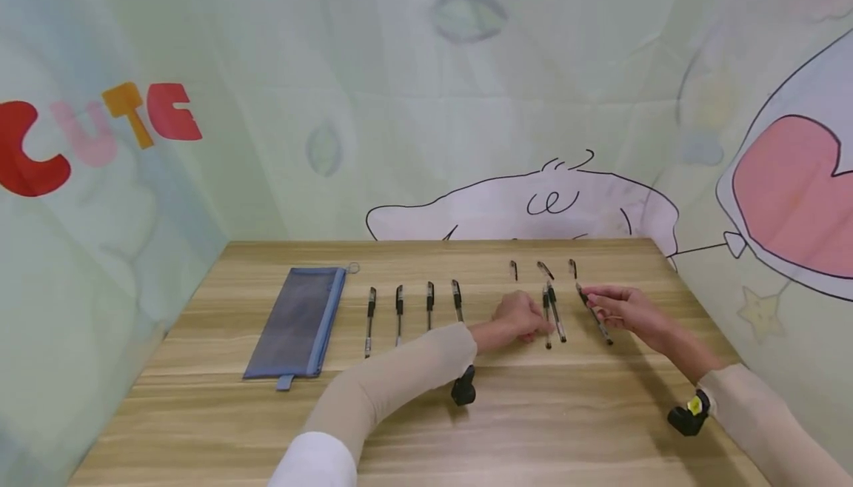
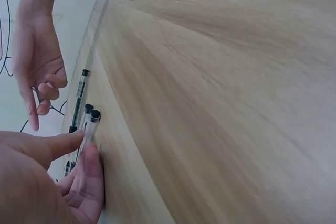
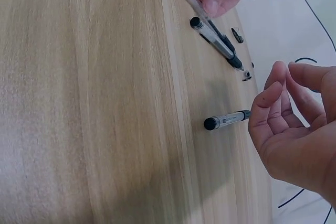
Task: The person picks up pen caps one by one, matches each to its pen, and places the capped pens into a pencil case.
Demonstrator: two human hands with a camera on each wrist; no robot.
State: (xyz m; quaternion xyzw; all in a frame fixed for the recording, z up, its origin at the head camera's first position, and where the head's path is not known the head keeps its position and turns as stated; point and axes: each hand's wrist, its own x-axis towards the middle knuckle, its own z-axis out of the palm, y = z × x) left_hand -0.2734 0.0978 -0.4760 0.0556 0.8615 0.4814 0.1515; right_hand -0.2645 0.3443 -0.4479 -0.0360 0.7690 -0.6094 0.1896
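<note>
Three uncapped gel pens with clear barrels lie on the right of the table. In the head view, my left hand (image 1: 520, 317) reaches the leftmost gel pen (image 1: 547, 298); its thumb and a finger pinch the barrel near the black end, clearest in the left wrist view. Close beside it lies the middle gel pen (image 3: 218, 43). My right hand (image 3: 299, 124) hovers over the rightmost gel pen (image 3: 226, 121), thumb tip near the index tip, other fingers loosely curled, with nothing seen between them. Beyond the pens lie three black pen caps (image 1: 513, 271), (image 1: 546, 270), (image 1: 572, 269).
Several capped black pens (image 1: 371, 317) stand in a row left of my left hand, partly covered by its forearm. A blue mesh zip pouch (image 1: 293, 324) lies flat at the table's left. A printed cloth (image 1: 400, 102) hangs behind the wooden table (image 1: 500, 428).
</note>
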